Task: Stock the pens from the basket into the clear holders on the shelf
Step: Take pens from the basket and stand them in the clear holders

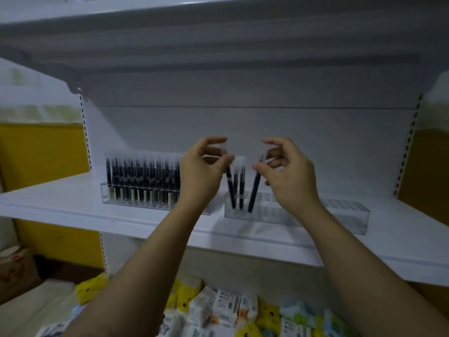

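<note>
Blocked solid along left holder [107,195] by packed pens [143,176]; open over vacant slots of right holder [345,215] rightward of the few pens [241,190] at its left end, crowded there by left hand [201,173] and right hand [289,173]; ample headroom beneath upper shelf [218,45].

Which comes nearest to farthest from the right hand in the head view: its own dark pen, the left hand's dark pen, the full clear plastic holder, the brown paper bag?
1. Right hand's dark pen, pinched in the right hand.
2. Left hand's dark pen, just leftward, in the left hand.
3. Full clear plastic holder, farther left.
4. Brown paper bag, far lower left.
</note>
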{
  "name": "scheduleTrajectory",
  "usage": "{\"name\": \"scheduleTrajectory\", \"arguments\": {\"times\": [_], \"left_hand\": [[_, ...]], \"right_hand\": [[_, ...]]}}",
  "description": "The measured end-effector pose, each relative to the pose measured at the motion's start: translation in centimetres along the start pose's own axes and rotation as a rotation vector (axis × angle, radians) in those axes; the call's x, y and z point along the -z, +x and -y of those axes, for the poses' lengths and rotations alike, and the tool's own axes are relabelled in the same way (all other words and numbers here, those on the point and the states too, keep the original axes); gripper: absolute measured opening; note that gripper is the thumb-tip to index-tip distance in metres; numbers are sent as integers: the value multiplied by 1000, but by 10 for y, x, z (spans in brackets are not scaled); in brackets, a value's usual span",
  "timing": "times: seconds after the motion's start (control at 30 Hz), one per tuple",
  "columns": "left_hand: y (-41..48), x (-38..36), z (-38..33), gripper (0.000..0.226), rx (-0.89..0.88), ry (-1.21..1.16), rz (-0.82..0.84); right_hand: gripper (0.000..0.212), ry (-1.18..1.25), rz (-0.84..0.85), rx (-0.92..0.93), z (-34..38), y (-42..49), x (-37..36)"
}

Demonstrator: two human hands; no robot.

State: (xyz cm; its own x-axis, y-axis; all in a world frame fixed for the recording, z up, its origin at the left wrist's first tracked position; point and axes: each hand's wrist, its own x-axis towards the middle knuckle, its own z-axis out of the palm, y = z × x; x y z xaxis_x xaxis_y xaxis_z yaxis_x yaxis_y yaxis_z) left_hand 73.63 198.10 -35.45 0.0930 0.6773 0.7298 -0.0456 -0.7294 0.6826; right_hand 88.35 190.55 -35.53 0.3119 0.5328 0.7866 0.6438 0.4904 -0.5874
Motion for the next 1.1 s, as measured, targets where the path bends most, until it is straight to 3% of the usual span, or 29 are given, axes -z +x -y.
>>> {"name": "scheduleTrajectory", "arguments": {"times": [0.47,0.83,1.1], "left_hand": [[42,-29,35,21,-40,64,-11],[44,-27,37,20,-90,105,1],[50,-22,45,21,-31,148,23]], "right_hand": [[38,-65,-20,28,-42,45,-36],[45,-306,196,25,-62,27,-41],[52,-399,216,94,-72,16,-36]]}}
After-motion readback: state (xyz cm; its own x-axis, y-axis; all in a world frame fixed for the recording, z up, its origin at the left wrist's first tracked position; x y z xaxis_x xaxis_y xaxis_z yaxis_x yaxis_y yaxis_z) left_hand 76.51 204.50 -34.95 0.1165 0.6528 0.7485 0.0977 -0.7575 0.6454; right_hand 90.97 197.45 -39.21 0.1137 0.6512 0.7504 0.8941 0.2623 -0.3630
